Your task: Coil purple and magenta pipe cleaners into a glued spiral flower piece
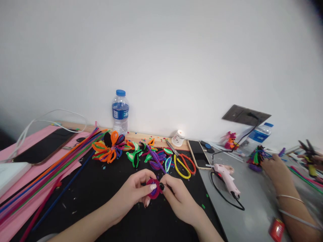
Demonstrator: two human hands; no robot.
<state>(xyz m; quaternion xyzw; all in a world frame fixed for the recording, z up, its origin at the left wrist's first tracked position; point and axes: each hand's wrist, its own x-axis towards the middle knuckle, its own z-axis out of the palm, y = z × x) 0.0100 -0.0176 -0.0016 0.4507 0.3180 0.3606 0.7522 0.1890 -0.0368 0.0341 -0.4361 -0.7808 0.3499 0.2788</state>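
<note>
My left hand [137,187] is closed, thumb and fingers pinching a coiled loop of magenta and purple pipe cleaner [154,193]. At the loop's right edge, my right hand [179,198] is closed too, thumb and index finger pinching it; the fingertips partly hide the exact spot. A purple pipe cleaner stem [158,161] slants up and left just beyond the hands. Behind them lie bent pipe cleaner shapes: an orange flower [113,147], a green and white piece [135,156] and several purple ones. Scissors [185,164] with yellow and red handles rest to their right.
Long pipe cleaners [58,168] lie on pink sheets at left, near a dark phone [45,146]. A water bottle [120,112] stands by the wall. Rightward are a paper cup [178,138], another phone [199,154], a corded pink glue gun [227,178] and a co-worker's arm [285,188].
</note>
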